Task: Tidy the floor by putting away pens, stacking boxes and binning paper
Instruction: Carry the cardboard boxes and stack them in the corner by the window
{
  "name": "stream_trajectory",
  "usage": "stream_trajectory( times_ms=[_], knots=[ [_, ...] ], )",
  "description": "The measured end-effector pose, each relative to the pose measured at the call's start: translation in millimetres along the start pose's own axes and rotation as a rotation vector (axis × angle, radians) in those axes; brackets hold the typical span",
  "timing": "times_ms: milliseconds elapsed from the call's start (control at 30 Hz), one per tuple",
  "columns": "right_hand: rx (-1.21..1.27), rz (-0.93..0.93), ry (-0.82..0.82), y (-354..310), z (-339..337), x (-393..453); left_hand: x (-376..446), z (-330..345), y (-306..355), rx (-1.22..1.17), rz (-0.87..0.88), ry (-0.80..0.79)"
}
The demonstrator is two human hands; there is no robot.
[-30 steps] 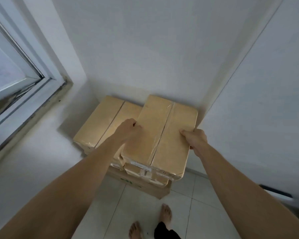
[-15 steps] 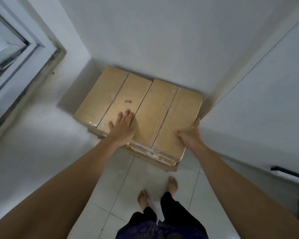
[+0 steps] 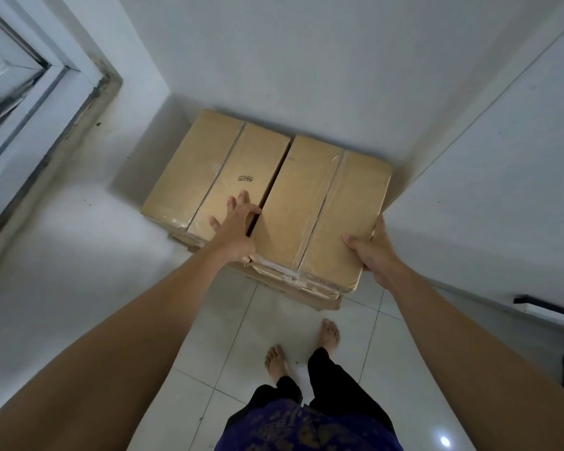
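From the head view I judged the box-stacking part close to finished. 2 taped cardboard boxes lay side by side on top of a lower box or boxes, in the corner at 12 o'clock from my feet. The right box sat against the left box with only a dark slit between them, and the lower carton showed just as a brown edge under their near ends.

My left hand rested at the seam, its fingers spread and mostly straight over the near end of the left box, 1 fingertip reaching toward the slit. My right hand held the right box's near corner at 3 o'clock, thumb on the top face and the other fingers curled round the side.

The right box's near end stuck out a little past the one beneath, so I thought a last nudge toward the wall might be left. I saw no pens, loose paper or bin on the tiled floor in this view, so I could not tell how those parts stood.
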State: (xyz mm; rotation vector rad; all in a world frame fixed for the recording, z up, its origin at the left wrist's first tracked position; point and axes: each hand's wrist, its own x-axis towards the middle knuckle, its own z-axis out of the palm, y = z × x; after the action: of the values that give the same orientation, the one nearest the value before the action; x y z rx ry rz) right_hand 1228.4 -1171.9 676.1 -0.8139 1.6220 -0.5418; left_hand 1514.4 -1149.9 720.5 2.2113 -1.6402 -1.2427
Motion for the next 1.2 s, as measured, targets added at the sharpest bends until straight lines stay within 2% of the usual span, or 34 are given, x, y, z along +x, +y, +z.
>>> stream_trajectory(
  times_ms=[133, 233, 500, 667, 800, 1033, 1200],
  knots=[
    [-0.092, -0.013, 0.051, 3, 10, -14, -2, -8, -23, -0.025, 0.06, -0.102],
    [-0.172, -0.036, 0.081, 7, 22, -23, 1, -13, -29, 0.0, 0.063, -0.118],
    [-0.392, -0.031, 0.162, -2, 32, -39, -5, 2, -4, 0.341, 0.147, -0.065],
    [-0.436, -0.07, 0.202, 2, 45, -79, -18, 22, -10, 0.504, 0.233, 0.078],
    [-0.431, -0.109, 0.189, 16, 35, -113, -52, 43, 3, 0.401, 0.432, 0.236],
    [-0.408, -0.053, 0.18, 59, -6, -164, -92, 86, 38, 0.348, 0.603, 0.149],
    [-0.346, -0.053, 0.264, 91, -54, -212, -122, 118, 76, 0.399, 0.72, 0.094]
  ],
)
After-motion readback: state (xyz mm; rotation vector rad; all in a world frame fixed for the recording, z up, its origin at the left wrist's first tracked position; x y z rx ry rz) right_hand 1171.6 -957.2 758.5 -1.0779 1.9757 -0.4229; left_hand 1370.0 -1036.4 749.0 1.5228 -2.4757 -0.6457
